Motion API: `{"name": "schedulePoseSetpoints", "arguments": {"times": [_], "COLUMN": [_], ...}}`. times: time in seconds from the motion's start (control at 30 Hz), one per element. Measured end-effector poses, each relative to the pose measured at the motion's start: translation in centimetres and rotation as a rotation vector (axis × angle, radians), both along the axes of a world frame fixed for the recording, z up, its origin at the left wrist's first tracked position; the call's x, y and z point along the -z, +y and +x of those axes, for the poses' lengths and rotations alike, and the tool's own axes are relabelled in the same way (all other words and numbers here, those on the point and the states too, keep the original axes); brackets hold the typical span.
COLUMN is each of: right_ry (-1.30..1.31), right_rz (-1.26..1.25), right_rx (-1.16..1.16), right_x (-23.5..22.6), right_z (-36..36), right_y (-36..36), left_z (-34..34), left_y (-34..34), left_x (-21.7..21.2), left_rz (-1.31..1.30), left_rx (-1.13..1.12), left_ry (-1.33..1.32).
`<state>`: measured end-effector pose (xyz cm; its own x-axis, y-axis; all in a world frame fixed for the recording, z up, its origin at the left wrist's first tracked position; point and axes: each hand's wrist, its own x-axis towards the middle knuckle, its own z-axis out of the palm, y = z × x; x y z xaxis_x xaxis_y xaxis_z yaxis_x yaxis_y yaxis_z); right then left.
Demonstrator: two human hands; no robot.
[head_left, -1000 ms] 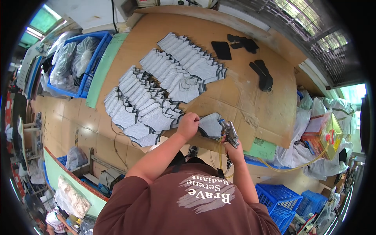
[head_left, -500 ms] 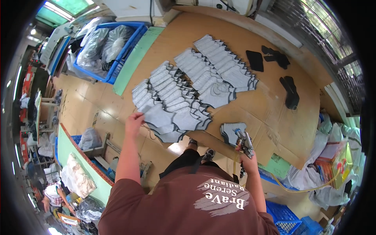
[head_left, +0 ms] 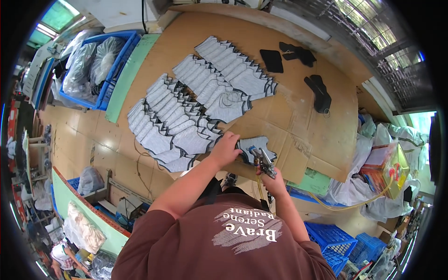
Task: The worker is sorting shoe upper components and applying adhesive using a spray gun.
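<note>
My right hand [head_left: 275,183] is closed round the handle of a metal spray gun [head_left: 264,164] with a yellowish hose. The gun's front end sits over a small pile of grey fabric pieces [head_left: 256,142] with dark edges at the table's near edge. My left hand [head_left: 226,149] is at the pile's left side, its fingers bent in at the edge of a piece; the fingertips are partly hidden. Further left and beyond, overlapping rows of similar grey pieces [head_left: 184,112] lie fanned on the cardboard-covered table [head_left: 289,116]. A thin loop of thread [head_left: 232,98] rests on one row.
Black cut pieces [head_left: 319,94] lie at the table's right. A blue crate [head_left: 105,88] of plastic bags stands to the left on a green board [head_left: 135,70]. The hose [head_left: 345,206] runs right to a yellow container [head_left: 396,158]. Blue crates [head_left: 329,240] stand behind at the right.
My left hand has moved right, from the corner of the lower left row to the small pile beside the spray gun. My right hand still holds the gun. The view has shifted.
</note>
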<state>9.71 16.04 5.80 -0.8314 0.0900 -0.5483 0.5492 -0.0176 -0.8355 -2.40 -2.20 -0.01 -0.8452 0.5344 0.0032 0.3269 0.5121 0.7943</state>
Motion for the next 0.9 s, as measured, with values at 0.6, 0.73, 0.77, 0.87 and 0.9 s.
{"name": "schedulePoseSetpoints", "arguments": {"times": [0.6, 0.73, 0.77, 0.87, 0.9], "right_ry": [-0.007, -0.025, -0.014, 0.019, 0.086], "right_rz": [0.059, 0.044, 0.034, 0.02, -0.011], "right_rx": [0.172, 0.228, 0.246, 0.25, 0.227], "right_x": [0.3, 0.5, 0.5, -0.3, 1.1], "right_z": [0.4, 0.6, 0.6, 0.4, 1.0], "right_y": [1.8, 2.3, 2.1, 1.2, 1.6], "left_z": [-0.1, -0.1, -0.1, -0.1, 0.1], "left_y": [2.0, 1.7, 1.6, 1.1, 0.7], "left_x": [-0.6, -0.3, -0.3, 0.0, -0.1], "left_rz": [-0.132, -0.053, -0.009, 0.134, 0.118], "left_rx": [0.019, -0.01, -0.017, -0.057, -0.078], "left_ry": [-0.053, 0.011, 0.044, 0.069, 0.076]}}
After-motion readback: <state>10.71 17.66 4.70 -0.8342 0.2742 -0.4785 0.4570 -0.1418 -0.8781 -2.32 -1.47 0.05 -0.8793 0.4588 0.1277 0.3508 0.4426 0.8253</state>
